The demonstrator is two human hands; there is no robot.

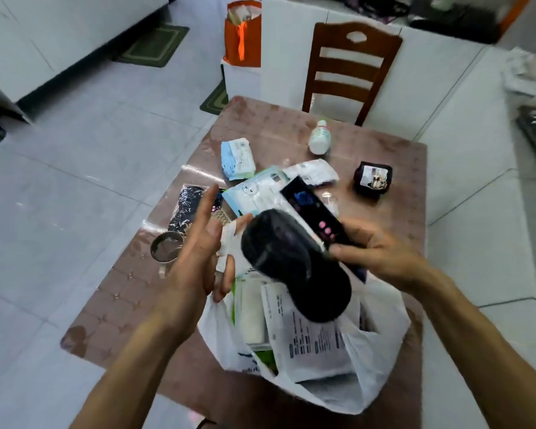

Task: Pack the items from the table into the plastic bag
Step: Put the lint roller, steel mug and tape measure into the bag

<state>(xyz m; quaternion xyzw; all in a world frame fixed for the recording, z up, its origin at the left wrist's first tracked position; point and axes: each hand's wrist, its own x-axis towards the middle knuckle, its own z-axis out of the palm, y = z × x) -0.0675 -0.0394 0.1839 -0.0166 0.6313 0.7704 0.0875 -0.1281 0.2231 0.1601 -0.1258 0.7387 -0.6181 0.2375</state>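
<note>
Holding the dark cylinder (294,264) tilted over the plastic bag (369,366) at the surface's near edge, my right hand (381,258) gripping it with a black box (313,212), left hand (195,252) open beside, long axis already pointing into the mouth.

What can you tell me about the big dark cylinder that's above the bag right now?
The dark cylinder is a fat, rounded, black container with a smooth, slightly glossy surface, blurred here. It is tilted, its near end over the open mouth of the white plastic bag, above a printed sheet inside. The right hand holds its far side along with a flat black box. The left hand, fingers straight, is beside it; whether it touches is unclear.
</note>
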